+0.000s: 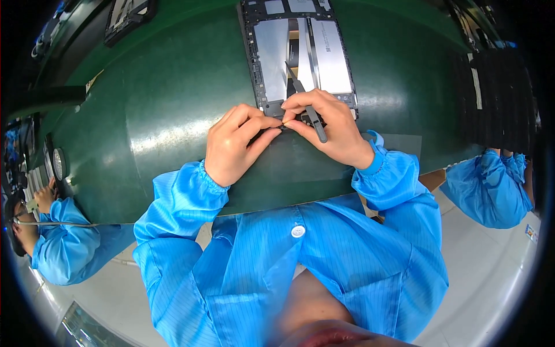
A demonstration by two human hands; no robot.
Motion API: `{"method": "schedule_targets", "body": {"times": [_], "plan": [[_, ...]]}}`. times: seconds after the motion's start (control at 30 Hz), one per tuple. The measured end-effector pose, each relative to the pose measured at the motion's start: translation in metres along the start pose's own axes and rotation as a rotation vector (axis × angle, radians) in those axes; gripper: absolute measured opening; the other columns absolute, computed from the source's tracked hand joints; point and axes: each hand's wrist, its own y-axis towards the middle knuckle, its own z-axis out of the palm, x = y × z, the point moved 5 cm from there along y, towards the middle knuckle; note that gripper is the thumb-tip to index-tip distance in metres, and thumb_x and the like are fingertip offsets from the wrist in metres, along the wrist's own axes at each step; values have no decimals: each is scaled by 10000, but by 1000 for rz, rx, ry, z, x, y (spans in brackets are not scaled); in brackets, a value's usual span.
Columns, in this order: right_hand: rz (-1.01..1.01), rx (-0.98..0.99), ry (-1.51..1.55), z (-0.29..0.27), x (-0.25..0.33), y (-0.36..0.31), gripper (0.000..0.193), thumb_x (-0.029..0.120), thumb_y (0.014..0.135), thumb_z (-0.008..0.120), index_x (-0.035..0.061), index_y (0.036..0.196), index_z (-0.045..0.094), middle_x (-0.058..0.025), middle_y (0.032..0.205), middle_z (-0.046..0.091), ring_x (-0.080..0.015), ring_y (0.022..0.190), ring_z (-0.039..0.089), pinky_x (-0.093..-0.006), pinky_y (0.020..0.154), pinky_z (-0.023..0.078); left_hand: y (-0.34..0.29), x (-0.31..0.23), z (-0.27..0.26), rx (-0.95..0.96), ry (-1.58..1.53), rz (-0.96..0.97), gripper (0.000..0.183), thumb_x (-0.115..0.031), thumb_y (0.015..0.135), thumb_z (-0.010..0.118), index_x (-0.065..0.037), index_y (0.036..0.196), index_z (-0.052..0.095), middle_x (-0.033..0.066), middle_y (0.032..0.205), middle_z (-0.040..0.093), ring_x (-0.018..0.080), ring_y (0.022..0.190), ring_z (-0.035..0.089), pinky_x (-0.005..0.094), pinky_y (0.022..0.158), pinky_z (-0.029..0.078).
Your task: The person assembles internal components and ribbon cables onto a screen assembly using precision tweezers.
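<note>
An opened tablet lies on the green table with its inside up, showing silver panels and a dark frame. At its near edge, my left hand pinches a tiny part, too small to name, between thumb and forefinger. The thumb and forefinger of my right hand meet at the same spot. Dark tweezers also rest in my right hand, their tips pointing away from me over the middle of the tablet. My fingers hide part of the tablet's near end.
The green table curves around me. Another opened device lies far left. A dark ribbed stack stands at the right. Co-workers in blue sleeves sit on the left and right. A round pale object is near the left one.
</note>
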Motion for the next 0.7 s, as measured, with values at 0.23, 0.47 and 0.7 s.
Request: {"method": "schedule_targets", "body": {"times": [0.23,0.47,0.7], "plan": [[25,26,-5,2,-1,4,354,57,786,796,104,1101,640,-7,874,720,-257,869,664,-392,796,507,0,5,3,-54,-71,-27,177,-49,770,813,-77,922,726,41,881,689,240,781,660,352,668,541],[21,41,16,4,-4,1,298,37,824,768,50,1095,645,-53,924,738,-226,889,684,-356,849,478,3,4,0,-4,-236,-202,161,-65,806,811,-66,947,732,25,813,665,136,635,564,287,567,471],[-26,47,-37,0,-4,-4,300,27,820,765,57,1094,645,-49,922,735,-220,882,685,-351,833,475,-3,7,9,31,-305,-287,131,-49,836,789,-55,957,737,26,775,640,100,548,473,271,511,394]]}}
